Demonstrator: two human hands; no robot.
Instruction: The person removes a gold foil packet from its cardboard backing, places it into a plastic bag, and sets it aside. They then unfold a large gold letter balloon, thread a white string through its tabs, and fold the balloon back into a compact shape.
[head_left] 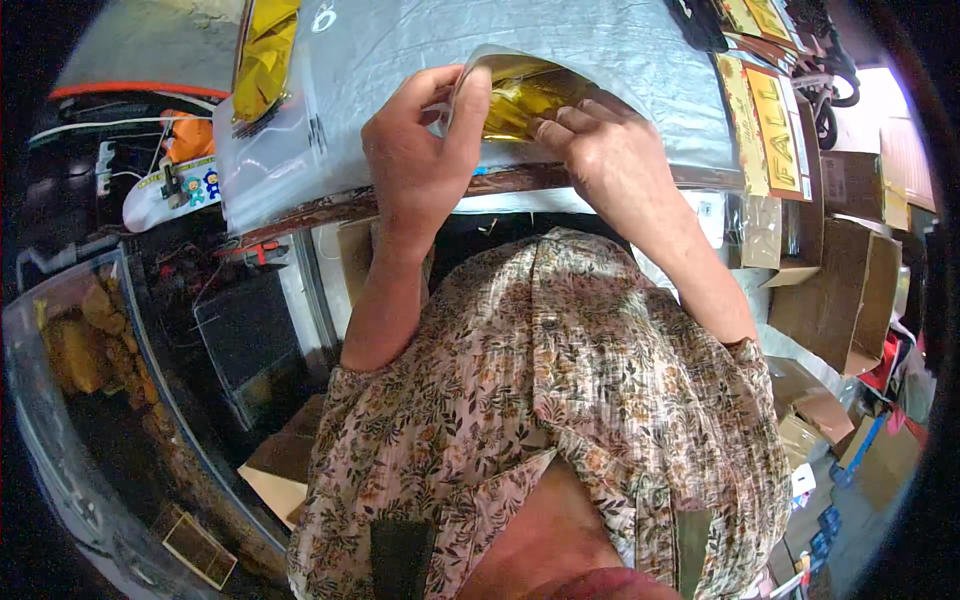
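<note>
A clear plastic bag with a folded shiny gold foil piece in it is held up over the front edge of the table. My left hand pinches the bag's left side, its thumb on the near face and its fingers mostly hidden behind. The fingers of my right hand are curled on the gold foil near the bag's right side. Whether those fingertips are inside the bag or on its outside I cannot tell.
The table wears a silvery plastic cover. At its left lie another gold foil piece and clear plastic bags. Printed orange-yellow cards lie at the right edge. Open cardboard boxes stand right; a plastic-lined bin is at lower left.
</note>
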